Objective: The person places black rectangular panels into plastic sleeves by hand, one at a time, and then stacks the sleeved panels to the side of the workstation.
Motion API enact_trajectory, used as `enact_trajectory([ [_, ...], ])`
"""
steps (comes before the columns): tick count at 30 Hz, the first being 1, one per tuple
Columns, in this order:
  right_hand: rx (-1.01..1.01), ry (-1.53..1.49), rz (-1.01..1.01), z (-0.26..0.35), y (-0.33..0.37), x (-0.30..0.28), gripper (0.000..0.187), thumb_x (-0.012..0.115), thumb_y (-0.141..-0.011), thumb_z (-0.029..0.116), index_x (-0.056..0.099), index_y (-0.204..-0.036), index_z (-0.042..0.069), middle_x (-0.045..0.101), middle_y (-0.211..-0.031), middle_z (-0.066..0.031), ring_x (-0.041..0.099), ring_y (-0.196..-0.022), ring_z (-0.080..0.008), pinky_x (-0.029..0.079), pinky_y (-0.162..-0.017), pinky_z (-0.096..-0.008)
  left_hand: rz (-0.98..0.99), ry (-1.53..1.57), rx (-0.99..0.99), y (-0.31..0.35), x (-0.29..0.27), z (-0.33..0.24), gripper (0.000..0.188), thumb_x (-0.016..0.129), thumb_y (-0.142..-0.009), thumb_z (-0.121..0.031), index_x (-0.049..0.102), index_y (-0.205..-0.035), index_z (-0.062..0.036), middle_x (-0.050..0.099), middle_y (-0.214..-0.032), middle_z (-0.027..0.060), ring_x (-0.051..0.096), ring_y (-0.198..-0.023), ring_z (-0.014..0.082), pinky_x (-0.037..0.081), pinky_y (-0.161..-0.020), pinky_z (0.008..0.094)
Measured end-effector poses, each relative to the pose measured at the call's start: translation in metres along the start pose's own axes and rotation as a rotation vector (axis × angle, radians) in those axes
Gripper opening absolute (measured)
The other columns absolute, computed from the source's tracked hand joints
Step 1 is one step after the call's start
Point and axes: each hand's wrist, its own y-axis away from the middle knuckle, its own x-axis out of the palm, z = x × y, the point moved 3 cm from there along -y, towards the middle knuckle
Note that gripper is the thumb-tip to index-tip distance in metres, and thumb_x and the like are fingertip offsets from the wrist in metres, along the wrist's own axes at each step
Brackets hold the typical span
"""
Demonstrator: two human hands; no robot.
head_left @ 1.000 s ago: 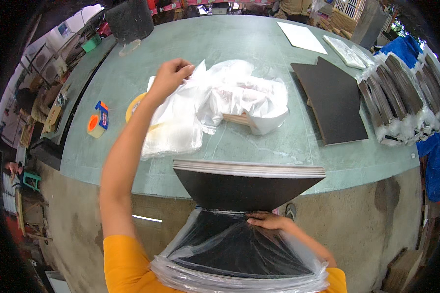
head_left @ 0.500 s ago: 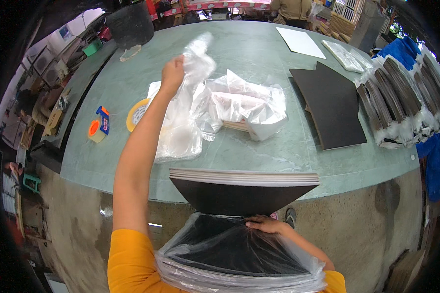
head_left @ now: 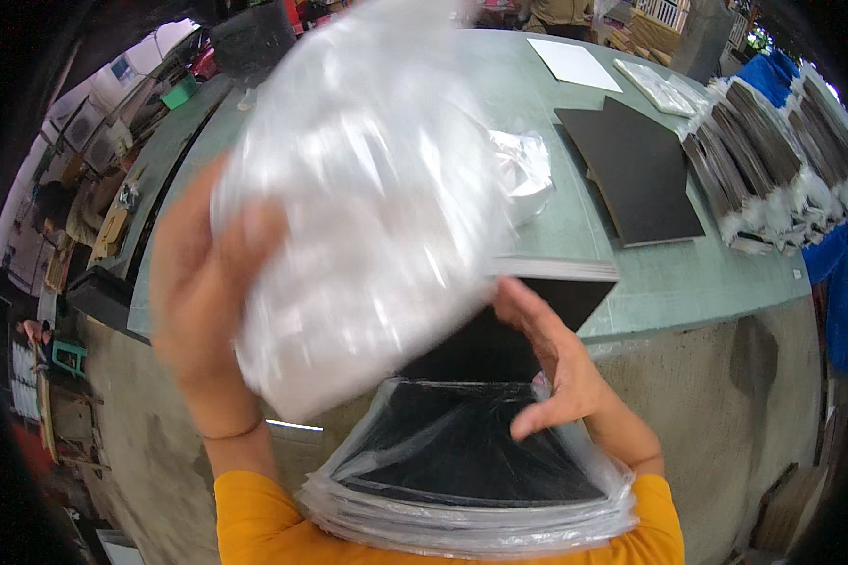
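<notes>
My left hand, smeared by motion, grips a large clear plastic bag raised close in front of me. The bag hides much of the table's left and middle. Thumb and fingers apart, my right hand is near the bag's lower right edge, holding nothing. Below it, against my body, lies a stack of black boards in clear plastic. Beyond that stack, a set of black boards with pale edges leans at the table's near edge, partly covered by the bag.
On the green table lie black panels, a white sheet and a flat plastic packet. Plastic-wrapped bundles of dark boards stand at the right. Crumpled clear plastic shows behind the bag. A person is at the far side.
My left hand has brought the plastic bag up from the table toward me, and it now covers the tape and other plastic. My right hand has lifted off the wrapped stack, fingers spread.
</notes>
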Motion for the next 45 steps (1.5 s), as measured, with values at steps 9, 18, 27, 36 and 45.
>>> enact_trajectory([
  [9,0.386,-0.543,0.048,-0.017,0.019,0.019,0.04,0.066,-0.07,0.008,0.051,-0.106,-0.001,0.057,-0.098,-0.0072,0.053,-0.086,-0.01,0.042,-0.077,-0.0252,0.26,-0.101,-0.209,0.009,0.018,0.09,0.031,0.049,-0.085,-0.022,0.049,-0.102,0.0031,0.051,-0.079,0.0025,0.045,-0.074,0.0078,0.037,-0.067,0.021],
  [18,0.447,-0.406,-0.407,-0.049,0.017,-0.013,0.025,0.07,-0.068,0.012,0.059,-0.085,-0.003,0.061,-0.077,-0.0057,0.055,-0.07,-0.0093,0.044,-0.066,-0.0241,0.325,-0.279,0.049,0.053,0.065,0.069,0.035,0.068,-0.067,-0.011,0.048,-0.095,-0.0031,0.054,-0.078,0.0108,0.051,-0.06,0.0197,0.042,-0.054,0.0295],
  [27,0.37,-0.196,-0.284,-0.063,0.025,-0.022,0.018,0.066,-0.073,0.017,0.057,-0.074,0.0,0.053,-0.06,0.001,0.047,-0.055,-0.003,0.037,-0.048,-0.0185,0.744,0.069,-0.477,0.074,0.096,0.102,0.047,0.066,-0.068,0.0,0.045,-0.11,-0.0018,0.054,-0.085,0.002,0.05,-0.085,0.0079,0.041,-0.071,0.021],
  [36,0.399,-0.983,-0.604,-0.067,0.051,-0.038,0.03,0.058,-0.078,0.026,0.055,-0.092,-0.001,0.059,-0.088,-0.0109,0.058,-0.077,-0.0182,0.048,-0.071,-0.0324,0.24,-0.077,-0.621,0.136,-0.01,0.183,0.024,0.057,-0.07,-0.001,0.059,-0.093,0.0009,0.059,-0.089,0.0086,0.055,-0.078,0.015,0.043,-0.068,0.0235],
  [45,0.58,-0.65,-0.342,-0.057,0.057,-0.03,0.01,0.06,-0.074,0.007,0.056,-0.076,-0.001,0.059,-0.068,-0.0068,0.056,-0.058,-0.0127,0.047,-0.054,-0.0249,-0.718,-0.287,-0.402,0.147,-0.134,0.17,0.028,0.046,-0.075,-0.002,0.046,-0.103,0.0021,0.053,-0.095,0.0127,0.055,-0.075,0.0188,0.047,-0.061,0.0306],
])
